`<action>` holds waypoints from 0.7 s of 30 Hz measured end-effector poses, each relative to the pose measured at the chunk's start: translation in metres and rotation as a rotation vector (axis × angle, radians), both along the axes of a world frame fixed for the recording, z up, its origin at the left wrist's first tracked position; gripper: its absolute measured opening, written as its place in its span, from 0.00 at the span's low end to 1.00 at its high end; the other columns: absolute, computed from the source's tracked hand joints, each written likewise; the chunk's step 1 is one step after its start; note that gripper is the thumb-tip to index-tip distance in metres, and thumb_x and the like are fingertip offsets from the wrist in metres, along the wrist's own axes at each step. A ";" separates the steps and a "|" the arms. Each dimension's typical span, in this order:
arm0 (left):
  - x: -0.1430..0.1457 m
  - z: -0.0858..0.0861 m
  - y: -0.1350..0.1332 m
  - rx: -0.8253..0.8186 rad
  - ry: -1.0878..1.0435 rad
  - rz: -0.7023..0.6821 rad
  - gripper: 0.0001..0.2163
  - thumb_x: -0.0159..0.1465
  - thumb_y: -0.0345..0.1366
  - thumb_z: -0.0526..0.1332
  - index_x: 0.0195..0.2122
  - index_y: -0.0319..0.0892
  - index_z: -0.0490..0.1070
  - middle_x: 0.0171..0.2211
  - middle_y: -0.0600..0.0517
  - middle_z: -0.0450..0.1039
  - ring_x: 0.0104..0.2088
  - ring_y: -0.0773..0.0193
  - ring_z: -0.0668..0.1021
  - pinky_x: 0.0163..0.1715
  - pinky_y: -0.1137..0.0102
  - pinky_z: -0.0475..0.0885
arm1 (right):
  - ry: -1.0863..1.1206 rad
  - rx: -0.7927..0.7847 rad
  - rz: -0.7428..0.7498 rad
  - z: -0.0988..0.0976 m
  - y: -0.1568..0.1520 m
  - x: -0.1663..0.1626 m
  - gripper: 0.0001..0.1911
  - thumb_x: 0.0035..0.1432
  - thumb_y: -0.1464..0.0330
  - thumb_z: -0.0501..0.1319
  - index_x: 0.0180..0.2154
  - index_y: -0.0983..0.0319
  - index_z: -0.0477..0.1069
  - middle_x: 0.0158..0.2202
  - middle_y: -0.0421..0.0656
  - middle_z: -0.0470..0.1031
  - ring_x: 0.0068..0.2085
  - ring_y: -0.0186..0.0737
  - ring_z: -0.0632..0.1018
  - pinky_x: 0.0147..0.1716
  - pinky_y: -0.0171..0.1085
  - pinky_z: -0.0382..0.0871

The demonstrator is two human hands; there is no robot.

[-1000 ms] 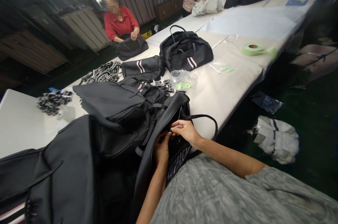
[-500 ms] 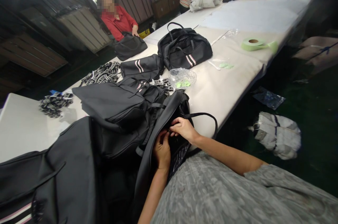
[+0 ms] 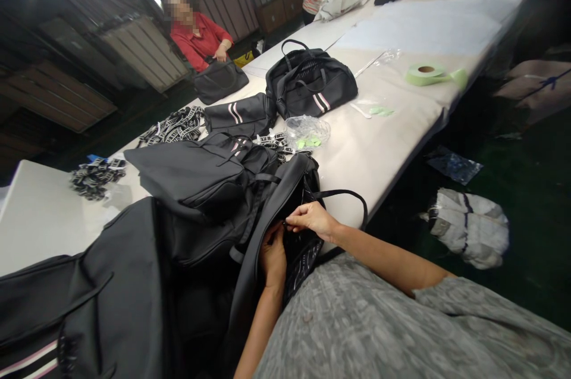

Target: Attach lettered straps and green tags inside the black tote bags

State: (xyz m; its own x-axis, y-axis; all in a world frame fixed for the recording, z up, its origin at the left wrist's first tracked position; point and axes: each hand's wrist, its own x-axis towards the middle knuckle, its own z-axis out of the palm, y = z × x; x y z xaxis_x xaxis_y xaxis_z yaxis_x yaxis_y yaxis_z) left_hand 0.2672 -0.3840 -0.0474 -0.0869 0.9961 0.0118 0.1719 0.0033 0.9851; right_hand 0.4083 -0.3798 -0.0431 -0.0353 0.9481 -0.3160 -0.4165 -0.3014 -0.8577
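Note:
A black bag point(image 3: 254, 272) stands open at the table's near edge, against my body, with a thin handle point(image 3: 345, 193) looped out to the right. Both my hands are at its opening. My left hand point(image 3: 273, 254) is inside the edge, fingers bent and pinched together near the dark lining. Meeting it from the right, my right hand point(image 3: 312, 219) pinches something small and dark between thumb and fingertips. What the fingers hold is too small to name. White print shows on the lining point(image 3: 303, 263) below my right wrist.
More black bags point(image 3: 191, 177) lie to the left, and a striped one point(image 3: 316, 84) stands farther back. Beside them are a clear plastic bag point(image 3: 307, 132), printed straps point(image 3: 172, 126) and a green tape roll point(image 3: 426, 74). A person in red point(image 3: 203, 40) handles a bag across the table.
My right hand's fingers have drawn closer together in the pinch; both hands stay at the bag's opening. Across the table, the person in red has shifted a hand on their bag.

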 end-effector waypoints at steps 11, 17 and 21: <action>-0.003 -0.004 0.007 0.018 0.157 -0.029 0.08 0.58 0.40 0.61 0.35 0.44 0.75 0.37 0.49 0.76 0.43 0.55 0.76 0.50 0.60 0.67 | -0.723 0.422 -0.029 0.004 -0.018 -0.011 0.06 0.55 0.69 0.63 0.34 0.61 0.79 0.36 0.44 0.80 0.39 0.42 0.79 0.42 0.39 0.70; -0.013 -0.011 0.028 0.120 0.341 -0.242 0.09 0.61 0.39 0.55 0.38 0.42 0.70 0.36 0.47 0.74 0.40 0.56 0.76 0.46 0.60 0.69 | -0.667 0.277 0.053 0.000 -0.002 -0.012 0.08 0.58 0.73 0.58 0.33 0.65 0.77 0.29 0.44 0.78 0.31 0.37 0.78 0.34 0.35 0.73; -0.026 -0.013 0.060 0.031 0.260 -0.200 0.08 0.59 0.39 0.60 0.37 0.43 0.73 0.38 0.47 0.75 0.44 0.54 0.76 0.50 0.60 0.66 | -0.467 0.151 0.187 0.001 0.003 -0.002 0.16 0.60 0.74 0.50 0.49 0.66 0.67 0.30 0.42 0.77 0.20 0.30 0.74 0.19 0.29 0.67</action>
